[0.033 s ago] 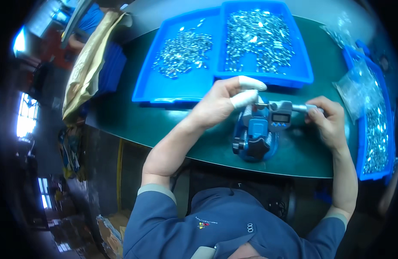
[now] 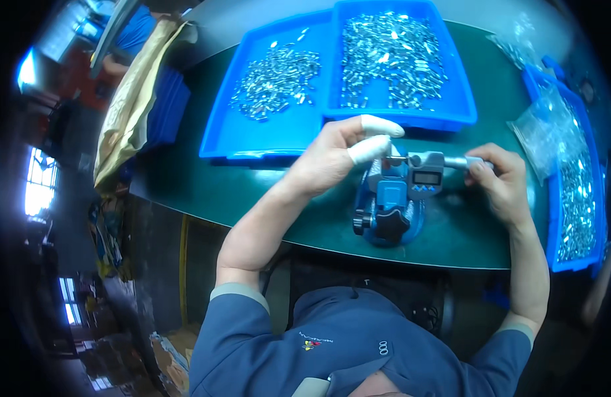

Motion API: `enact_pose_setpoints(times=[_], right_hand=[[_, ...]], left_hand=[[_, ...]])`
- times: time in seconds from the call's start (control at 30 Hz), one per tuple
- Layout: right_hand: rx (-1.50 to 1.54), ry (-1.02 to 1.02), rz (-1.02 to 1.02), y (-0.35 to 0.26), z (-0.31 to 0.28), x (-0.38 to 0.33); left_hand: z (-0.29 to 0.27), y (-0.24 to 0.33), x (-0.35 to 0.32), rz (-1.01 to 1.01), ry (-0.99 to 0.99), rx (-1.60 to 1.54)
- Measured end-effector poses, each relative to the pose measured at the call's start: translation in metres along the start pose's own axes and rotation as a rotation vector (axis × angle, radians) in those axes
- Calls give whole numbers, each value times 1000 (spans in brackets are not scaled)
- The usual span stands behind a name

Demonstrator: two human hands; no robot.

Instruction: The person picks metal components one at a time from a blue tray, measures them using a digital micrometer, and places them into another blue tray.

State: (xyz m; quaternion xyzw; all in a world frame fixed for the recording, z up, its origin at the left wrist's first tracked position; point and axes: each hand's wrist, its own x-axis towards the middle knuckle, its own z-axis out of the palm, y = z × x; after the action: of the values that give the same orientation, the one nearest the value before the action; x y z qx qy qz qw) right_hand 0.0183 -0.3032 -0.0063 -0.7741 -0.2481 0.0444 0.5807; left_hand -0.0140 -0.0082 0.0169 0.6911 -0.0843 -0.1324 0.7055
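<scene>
You can't see well what sits at the left end of the measuring tool (image 2: pixel 424 177), because your left hand (image 2: pixel 319 162) and its white finger covers (image 2: pixel 370 151) are right by it. Whether those fingers pinch a tiny piece is too small to tell. The marks on the little screen (image 2: pixel 427 178) are too small to read. Your right hand (image 2: pixel 507 178) hides part of the knob (image 2: pixel 474 162). The shiny bits (image 2: pixel 395 56) blur together in their heap. The bottom edge cuts off your shirt (image 2: pixel 358 331). A helper's blue top (image 2: pixel 139 33) is blurry and partly hidden.
</scene>
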Motion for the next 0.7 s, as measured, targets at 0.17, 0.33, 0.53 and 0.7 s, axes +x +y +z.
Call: enact_pose_setpoints(times=[0.17,0.33,0.53,0.7], right_hand=[[31,-6,12,-1,-1,-5],[38,-18,41,1,-4,-7],[27,-44,35,-2,-5,-5],[45,-45,24,-2,-6,-5]], left_hand=[[-2,-6,3,-2,-22,25],[-2,-6,2,11,-57,41],[-1,-4,2,-45,-22,27],[-2,-3,2,-65,-9,30]])
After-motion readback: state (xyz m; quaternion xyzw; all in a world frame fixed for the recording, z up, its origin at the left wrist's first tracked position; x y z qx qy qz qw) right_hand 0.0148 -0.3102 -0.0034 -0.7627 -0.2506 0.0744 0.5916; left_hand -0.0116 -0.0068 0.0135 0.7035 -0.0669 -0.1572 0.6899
